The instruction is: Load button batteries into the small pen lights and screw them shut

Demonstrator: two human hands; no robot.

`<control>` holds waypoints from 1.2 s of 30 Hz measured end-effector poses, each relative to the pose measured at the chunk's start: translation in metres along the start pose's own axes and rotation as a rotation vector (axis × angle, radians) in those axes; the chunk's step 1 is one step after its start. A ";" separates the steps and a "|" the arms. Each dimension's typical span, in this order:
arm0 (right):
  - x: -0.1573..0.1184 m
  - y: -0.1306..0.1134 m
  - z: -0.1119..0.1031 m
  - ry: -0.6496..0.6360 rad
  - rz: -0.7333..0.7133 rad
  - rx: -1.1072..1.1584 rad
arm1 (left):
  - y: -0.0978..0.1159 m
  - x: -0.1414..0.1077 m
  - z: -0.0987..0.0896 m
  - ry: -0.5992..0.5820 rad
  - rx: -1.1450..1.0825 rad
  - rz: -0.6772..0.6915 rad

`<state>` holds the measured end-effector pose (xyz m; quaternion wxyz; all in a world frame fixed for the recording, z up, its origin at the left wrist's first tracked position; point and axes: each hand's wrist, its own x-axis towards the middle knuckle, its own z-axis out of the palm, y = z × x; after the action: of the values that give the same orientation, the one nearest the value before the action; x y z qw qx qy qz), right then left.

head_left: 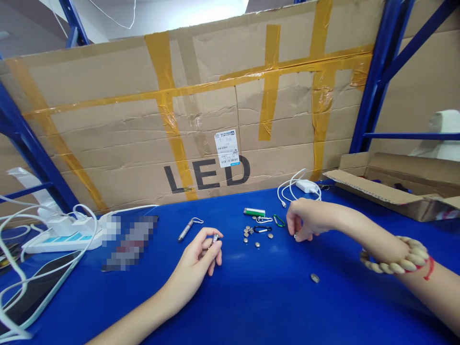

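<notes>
My left hand [201, 254] is closed, with a small silver metal piece [215, 237] between thumb and forefinger. Over the table to the right, my right hand [305, 220] pinches a tiny shiny thing, mostly hidden by the fingertips. Between the hands lie several silver button cells [257, 245], a dark carabiner [262, 229], a silver carabiner [264, 220] and a green carabiner [279, 221]. Just behind them are silver and green tubes [254, 212]. A slim silver penlight [185, 231] with a clip rests beyond my left hand. A round grey ring-like part [315, 278] sits in front of my right hand.
On the left, a white power strip [64, 239] with cables stands near a phone [39, 287] and a blurred-out flat item [131, 243]. A white cable with adapter [305, 186] lies at the back. An open cardboard box [402, 187] is at right; a large carton [201, 120] walls the rear.
</notes>
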<state>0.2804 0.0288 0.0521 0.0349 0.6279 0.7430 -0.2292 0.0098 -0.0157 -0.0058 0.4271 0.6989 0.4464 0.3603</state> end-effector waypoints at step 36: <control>-0.006 -0.027 0.029 -0.118 -0.484 0.266 | 0.007 -0.003 -0.004 -0.047 0.123 0.077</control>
<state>0.2488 0.0096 0.0361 -0.0602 0.4168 0.8314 -0.3624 0.0078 -0.0193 0.0016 0.3794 0.7487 0.4304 0.3321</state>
